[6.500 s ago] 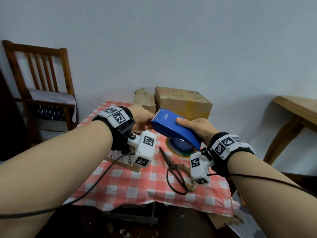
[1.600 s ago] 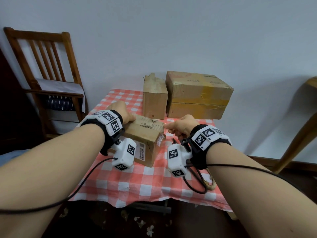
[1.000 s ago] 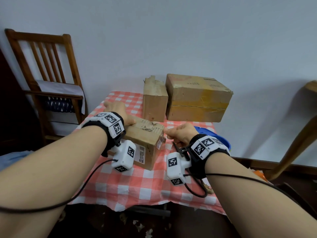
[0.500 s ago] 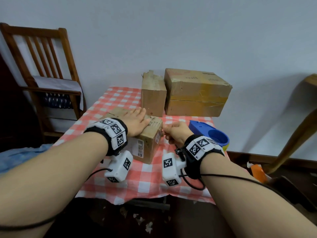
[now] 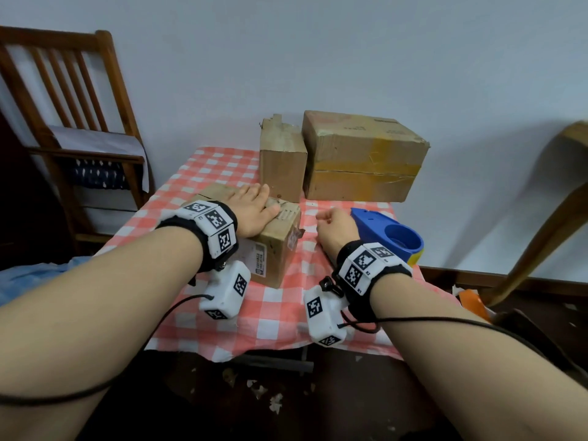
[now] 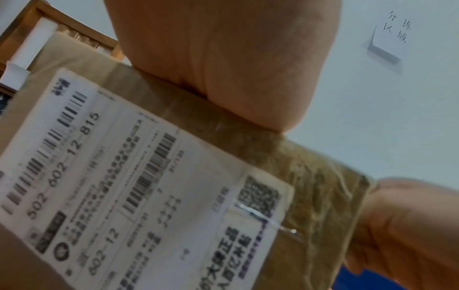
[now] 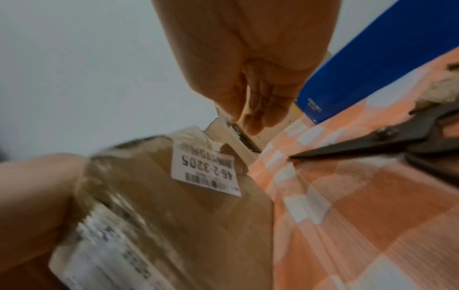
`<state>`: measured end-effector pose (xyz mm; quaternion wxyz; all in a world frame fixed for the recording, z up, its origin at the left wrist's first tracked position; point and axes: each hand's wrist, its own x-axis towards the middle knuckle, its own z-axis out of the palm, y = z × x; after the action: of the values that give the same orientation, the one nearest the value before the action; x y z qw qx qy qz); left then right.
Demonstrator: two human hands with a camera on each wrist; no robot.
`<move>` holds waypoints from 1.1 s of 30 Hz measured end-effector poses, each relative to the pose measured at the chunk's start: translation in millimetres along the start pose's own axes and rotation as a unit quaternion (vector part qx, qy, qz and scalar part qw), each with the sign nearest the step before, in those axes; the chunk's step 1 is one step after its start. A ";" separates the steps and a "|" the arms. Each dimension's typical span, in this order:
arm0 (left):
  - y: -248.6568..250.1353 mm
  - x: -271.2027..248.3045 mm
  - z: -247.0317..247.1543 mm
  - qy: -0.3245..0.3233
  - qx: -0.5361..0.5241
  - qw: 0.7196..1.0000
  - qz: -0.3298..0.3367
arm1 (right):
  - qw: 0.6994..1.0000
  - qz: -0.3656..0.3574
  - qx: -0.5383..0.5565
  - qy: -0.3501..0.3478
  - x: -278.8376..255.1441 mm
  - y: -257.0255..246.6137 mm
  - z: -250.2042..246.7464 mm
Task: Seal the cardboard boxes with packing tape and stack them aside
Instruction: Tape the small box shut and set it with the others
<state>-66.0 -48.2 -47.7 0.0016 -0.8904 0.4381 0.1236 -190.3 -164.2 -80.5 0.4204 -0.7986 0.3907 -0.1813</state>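
Three cardboard boxes share the checked table; my left hand (image 5: 254, 209) lies flat, fingers straight, on the nearest box (image 5: 273, 246); my right hand (image 5: 334, 229), fingers curled, holds nothing I can discern; the tape dispenser (image 5: 389, 235) lies nearer it, at three o'clock.

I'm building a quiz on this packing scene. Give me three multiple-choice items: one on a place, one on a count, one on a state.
1. Where does the blue tape dispenser lie?
A. On the chair
B. On the checked tablecloth, right of the right hand
C. On the big box

2. How many cardboard boxes are on the table?
A. Two
B. Three
C. Five

3. What is the left hand doing?
A. Lying flat on the small box
B. Gripping the scissors
C. Hanging in the air

Key: 1 B, the dispenser lies on the cloth beside that hand; 2 B, one near, two by the wall; 3 A, the palm lies on the box top.
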 end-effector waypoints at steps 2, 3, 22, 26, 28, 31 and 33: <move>0.9 -0.3 0.6 0.006 -0.004 1.000 -0.002 | 0.997 -0.025 0.072 -0.003 -1.5 -8.4 -5.3; 1.4 -0.7 0.8 0.009 -0.007 1.000 -0.002 | 0.994 -0.040 0.096 -0.031 -6.9 -14.6 -5.8; 4.2 -1.2 3.7 0.028 -0.018 0.999 -0.015 | 0.978 -0.049 0.139 -0.150 -26.6 -5.6 42.6; 4.7 -1.5 4.6 0.031 -0.016 0.999 -0.016 | 0.988 -0.034 0.002 -0.153 -30.5 -6.1 32.4; 5.6 -2.0 4.8 0.035 -0.017 0.999 -0.019 | 0.984 -0.005 -0.066 -0.167 -35.3 -10.6 21.0; 6.0 -3.1 4.6 0.035 -0.021 0.999 -0.022 | 0.985 -0.045 -0.122 -0.109 -38.4 -17.7 11.5; 4.6 -2.9 4.6 0.036 -0.021 0.999 -0.021 | 0.988 -0.067 -0.119 -0.076 -38.8 -21.7 16.6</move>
<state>-72.2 -48.2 -51.0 -0.0298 -0.9029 0.4168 0.1006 -194.2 -117.8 -71.0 0.3376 -0.8790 0.3217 -0.0996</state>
